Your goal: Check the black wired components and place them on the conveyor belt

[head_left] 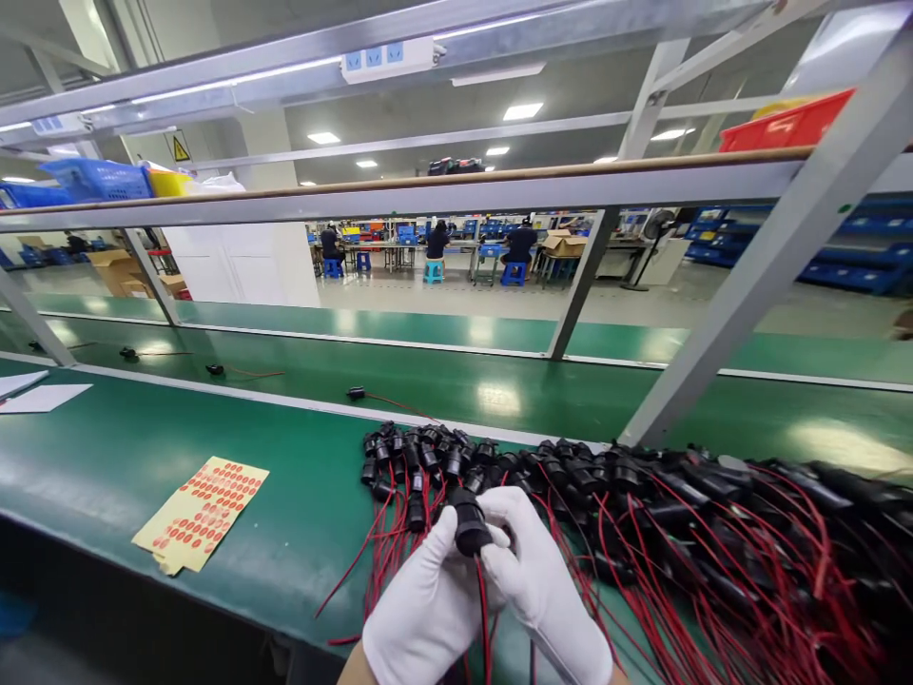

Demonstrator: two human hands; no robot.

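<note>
Between my two white-gloved hands is a black cylindrical part with red and black wires [471, 525], its leads hanging down over my palms. My left hand [428, 609] grips it from the left with the thumb on its side. From the right, my right hand [532, 571] pinches its lower end between thumb and fingers. Just beyond lies a pile of similar black wired parts [428, 452]. A larger heap of black wired parts [713, 514] spreads to the right. A yellowish sheet of red oval stickers [206, 514] rests on the green bench to the left.
Several single wired parts, one being a black part [357, 392], lie on the green strip behind the bench ledge. A slanted metal post [770, 257] rises at the right. White papers [43, 395] lie far left. Above runs a shelf [399, 195]. People sit at distant tables.
</note>
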